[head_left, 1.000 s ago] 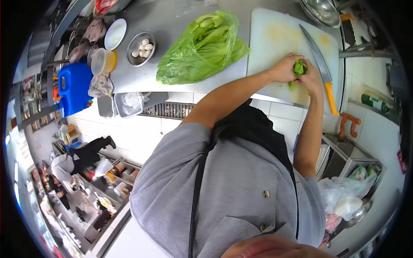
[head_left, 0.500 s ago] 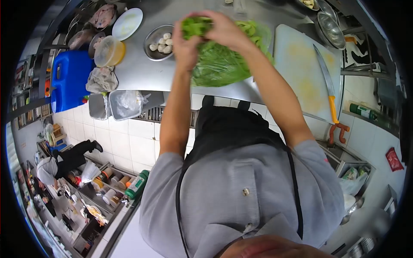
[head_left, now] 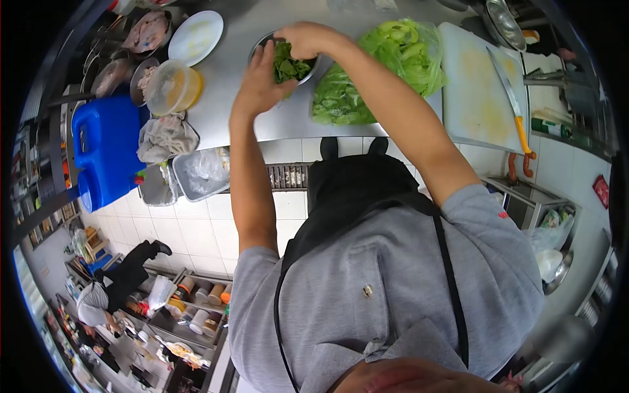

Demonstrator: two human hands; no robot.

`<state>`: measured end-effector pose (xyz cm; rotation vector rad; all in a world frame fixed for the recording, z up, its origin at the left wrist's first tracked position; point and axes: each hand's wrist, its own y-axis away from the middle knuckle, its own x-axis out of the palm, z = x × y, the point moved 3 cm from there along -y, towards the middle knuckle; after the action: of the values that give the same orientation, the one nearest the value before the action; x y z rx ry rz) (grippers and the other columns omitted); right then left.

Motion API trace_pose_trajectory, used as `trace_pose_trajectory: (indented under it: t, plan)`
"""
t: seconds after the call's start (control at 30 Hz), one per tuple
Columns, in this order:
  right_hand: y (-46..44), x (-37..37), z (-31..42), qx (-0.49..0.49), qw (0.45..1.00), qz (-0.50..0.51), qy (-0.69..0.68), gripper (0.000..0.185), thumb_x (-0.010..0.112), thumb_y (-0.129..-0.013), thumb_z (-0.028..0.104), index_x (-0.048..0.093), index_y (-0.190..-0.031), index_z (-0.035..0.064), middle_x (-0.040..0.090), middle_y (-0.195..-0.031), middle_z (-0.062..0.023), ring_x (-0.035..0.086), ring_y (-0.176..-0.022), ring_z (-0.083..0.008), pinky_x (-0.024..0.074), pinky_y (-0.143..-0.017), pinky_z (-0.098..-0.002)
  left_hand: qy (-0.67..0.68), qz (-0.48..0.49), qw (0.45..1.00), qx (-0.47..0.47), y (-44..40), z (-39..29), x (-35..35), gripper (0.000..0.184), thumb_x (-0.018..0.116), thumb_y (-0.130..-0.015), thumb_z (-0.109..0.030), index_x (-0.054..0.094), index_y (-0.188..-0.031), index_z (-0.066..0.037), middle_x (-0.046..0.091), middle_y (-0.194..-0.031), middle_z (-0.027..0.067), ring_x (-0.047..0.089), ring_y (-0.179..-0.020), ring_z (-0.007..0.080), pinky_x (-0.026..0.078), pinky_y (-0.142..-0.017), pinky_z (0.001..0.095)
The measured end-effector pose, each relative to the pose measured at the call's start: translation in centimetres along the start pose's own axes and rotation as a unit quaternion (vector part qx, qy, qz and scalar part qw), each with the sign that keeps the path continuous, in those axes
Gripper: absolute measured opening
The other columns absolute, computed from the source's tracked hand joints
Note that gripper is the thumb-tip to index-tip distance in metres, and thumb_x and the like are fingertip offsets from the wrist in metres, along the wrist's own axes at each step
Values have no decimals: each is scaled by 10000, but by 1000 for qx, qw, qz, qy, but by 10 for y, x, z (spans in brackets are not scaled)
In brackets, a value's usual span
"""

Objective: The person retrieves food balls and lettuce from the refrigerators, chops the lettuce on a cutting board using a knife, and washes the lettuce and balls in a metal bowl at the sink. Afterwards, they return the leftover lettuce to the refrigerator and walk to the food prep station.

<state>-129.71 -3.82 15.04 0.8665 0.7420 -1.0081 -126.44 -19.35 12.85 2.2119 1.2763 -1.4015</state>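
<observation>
Clock positions are read from the centre of the head view. At between nine and ten o'clock a blue container (head_left: 108, 147) is noted. At eight o'clock a co-worker (head_left: 124, 278) is seen in the background. At ten o'clock a crumpled cloth (head_left: 167, 139) and a plastic tub (head_left: 171, 88) are recorded, the tub being set just beyond the cloth. A white plate (head_left: 195, 38) is found at eleven o'clock.

At eleven o'clock the left hand (head_left: 257, 87) is held at the bowl's near-left side, fingers extended and parted, released. The leafy greens (head_left: 287, 64) are contained in a metal bowl (head_left: 262, 42), toward twelve. The right hand (head_left: 310, 40) is placed over the bowl's far side at twelve, fingers bent; whether leaves are grasped cannot be told.

A bag of lettuce (head_left: 380, 75) is observed at one o'clock. At two o'clock a cutting board (head_left: 472, 92) is laid, and a knife (head_left: 514, 103) is rested along its right side.
</observation>
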Motion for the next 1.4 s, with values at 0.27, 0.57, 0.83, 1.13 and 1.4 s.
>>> trace_pose_trajectory:
  t: [0.27, 0.57, 0.83, 1.13, 1.4]
  plan:
    - [105, -14, -30, 65, 958, -276, -29, 408, 619, -801, 218, 594, -1188, 93, 572, -1177, -197, 518, -1105, -392, 441, -914, -454, 475, -46, 794, -377, 40, 48, 23, 300, 584, -857, -120, 516, -1086, 63, 594, -1007, 161, 630, -849, 250, 552, -664, 336]
    - [218, 60, -56, 70, 911, -399, 78, 629, 670, -763, 504, 494, -1328, 289, 263, -1475, -188, 235, -1333, -467, 252, -984, -671, 445, -103, 821, -342, 73, 21, -11, 200, 547, -887, -130, 544, -989, 43, 608, -956, 123, 589, -843, 188, 509, -736, 339]
    - [371, 85, -55, 164, 808, -560, -76, 295, 613, -843, 239, 576, -1096, 92, 492, -1131, -133, 528, -1034, -327, 480, -805, -412, 327, 113, 921, -178, 43, -145, 13, 139, 519, -823, -117, 539, -831, 20, 540, -760, 66, 506, -674, 155, 437, -623, 300]
    - [663, 288, -107, 580, 566, -575, -114, 303, 524, -791, 79, 585, -1088, 80, 552, -1057, -145, 587, -955, -323, 506, -787, -439, 329, 404, 853, -26, 106, -389, 163, 162, 545, -821, -81, 583, -937, 25, 583, -836, 54, 527, -714, 126, 439, -608, 283]
    - [864, 521, -86, 797, 320, -456, -235, 233, 517, -781, 128, 610, -969, 25, 618, -1011, -213, 596, -953, -390, 476, -810, -479, 338, 556, 758, -44, 187, -515, 265, 170, 532, -856, -39, 554, -1020, 0, 613, -976, 99, 614, -827, 180, 535, -653, 304]
